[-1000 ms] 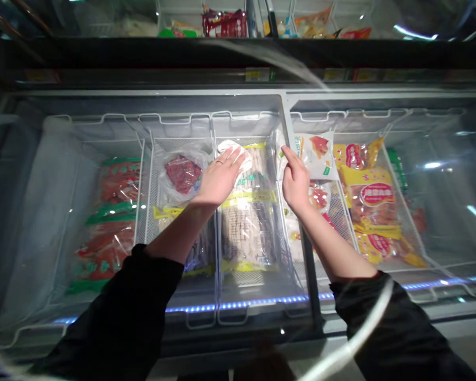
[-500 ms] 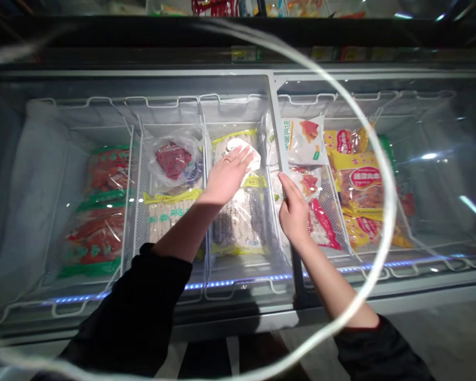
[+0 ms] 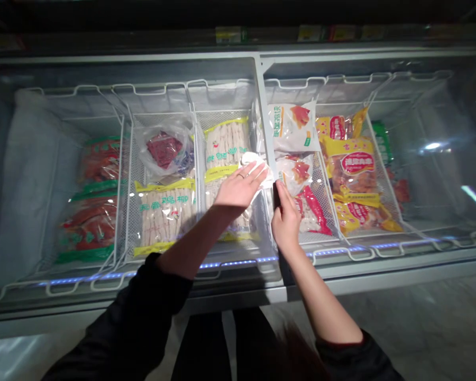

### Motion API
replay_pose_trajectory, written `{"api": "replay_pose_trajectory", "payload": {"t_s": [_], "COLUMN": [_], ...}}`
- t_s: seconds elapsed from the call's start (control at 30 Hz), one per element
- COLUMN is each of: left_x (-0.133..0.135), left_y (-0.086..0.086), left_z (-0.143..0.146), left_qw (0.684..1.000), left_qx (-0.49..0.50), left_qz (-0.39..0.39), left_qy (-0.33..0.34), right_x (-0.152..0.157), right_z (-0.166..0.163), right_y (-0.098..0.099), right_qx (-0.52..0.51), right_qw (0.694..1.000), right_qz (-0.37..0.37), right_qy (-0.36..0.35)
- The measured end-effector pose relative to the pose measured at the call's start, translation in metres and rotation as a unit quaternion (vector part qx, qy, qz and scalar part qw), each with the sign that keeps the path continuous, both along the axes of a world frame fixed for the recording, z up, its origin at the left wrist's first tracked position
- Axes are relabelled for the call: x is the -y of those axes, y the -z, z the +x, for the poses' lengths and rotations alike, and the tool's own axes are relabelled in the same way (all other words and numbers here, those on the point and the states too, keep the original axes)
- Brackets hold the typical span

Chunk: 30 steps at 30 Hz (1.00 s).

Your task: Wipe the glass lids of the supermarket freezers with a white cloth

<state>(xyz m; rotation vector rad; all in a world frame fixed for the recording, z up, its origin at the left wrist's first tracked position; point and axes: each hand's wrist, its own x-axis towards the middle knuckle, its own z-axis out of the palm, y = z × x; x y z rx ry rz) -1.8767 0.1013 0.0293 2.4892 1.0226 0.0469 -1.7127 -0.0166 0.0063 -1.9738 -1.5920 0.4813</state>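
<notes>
My left hand [image 3: 240, 185] lies on the glass lid [image 3: 226, 264] of a chest freezer, fingers stretched over a white cloth [image 3: 257, 164] pressed beneath them. Whether the cloth is fabric or paper, I cannot tell. Beside it, my right hand [image 3: 286, 219] is closed around the upright middle frame bar [image 3: 265, 121] of the lid, with the fingers partly hidden. Under the glass near my left hand is a yellow-edged clear bag of pale strips [image 3: 227, 140]. A white bag with a meat picture [image 3: 295, 124] lies right of the bar.
Wire baskets [image 3: 122, 153] divide the freezer. They hold green-edged bags [image 3: 91, 222], a dark red item in clear plastic [image 3: 164, 150] and yellow packs [image 3: 351, 164]. A blue light strip [image 3: 230, 263] runs along the front. Price tags [image 3: 230, 35] line the rear ledge.
My left hand and the cloth have slid right and nearer me, close to the bar. My right hand still grips the bar. The view has shifted, and a blurred white loop is gone.
</notes>
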Motion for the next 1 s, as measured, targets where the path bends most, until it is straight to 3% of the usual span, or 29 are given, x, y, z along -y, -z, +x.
{"api": "replay_pose_trajectory", "payload": {"t_s": [0.07, 0.13, 0.23, 0.33, 0.4, 0.47, 0.57, 0.67, 0.77, 0.83, 0.93, 1.0], "left_x": [-0.020, -0.024, 0.009, 0.059, 0.078, 0.077, 0.054, 0.046, 0.076, 0.105, 0.129, 0.123], "left_y": [0.003, 0.004, 0.002, -0.005, -0.007, -0.007, -0.004, -0.003, -0.006, -0.008, -0.009, -0.007], "left_z": [-0.006, -0.018, -0.031, -0.022, -0.008, 0.004, 0.005, -0.016, -0.032, -0.029, -0.010, 0.002], "left_qw": [0.999, 0.996, 0.991, 0.992, 0.994, 0.997, 0.999, 0.996, 0.986, 0.984, 0.992, 0.996], "left_qx": [0.005, 0.003, -0.009, -0.017, -0.016, -0.010, -0.008, -0.021, -0.035, -0.038, -0.023, -0.005], "left_qz": [0.009, 0.017, 0.013, 0.012, 0.019, 0.016, -0.003, -0.005, 0.012, 0.022, 0.037, 0.044], "left_qy": [-0.037, -0.088, -0.130, -0.125, -0.110, -0.073, -0.033, -0.088, -0.162, -0.171, -0.122, -0.083], "right_x": [-0.001, -0.003, -0.003, -0.002, -0.001, -0.001, -0.002, -0.003, -0.003, -0.002, -0.002, -0.002], "right_z": [-0.001, 0.000, 0.002, 0.005, 0.007, 0.009, 0.009, 0.009, 0.008, 0.008, 0.010, 0.010], "right_y": [0.003, 0.005, 0.006, 0.008, 0.010, 0.013, 0.015, 0.014, 0.013, 0.014, 0.018, 0.022], "right_qx": [0.004, 0.010, 0.018, -0.001, -0.033, -0.071, -0.106, -0.098, -0.070, -0.048, -0.054, -0.090], "right_qw": [1.000, 1.000, 1.000, 1.000, 0.999, 0.997, 0.993, 0.994, 0.997, 0.998, 0.998, 0.994], "right_qz": [-0.013, -0.016, -0.008, 0.011, 0.028, 0.039, 0.038, 0.031, 0.027, 0.026, 0.041, 0.059], "right_qy": [-0.010, -0.019, -0.024, -0.012, 0.002, 0.015, 0.028, 0.030, 0.023, 0.017, 0.013, 0.020]}}
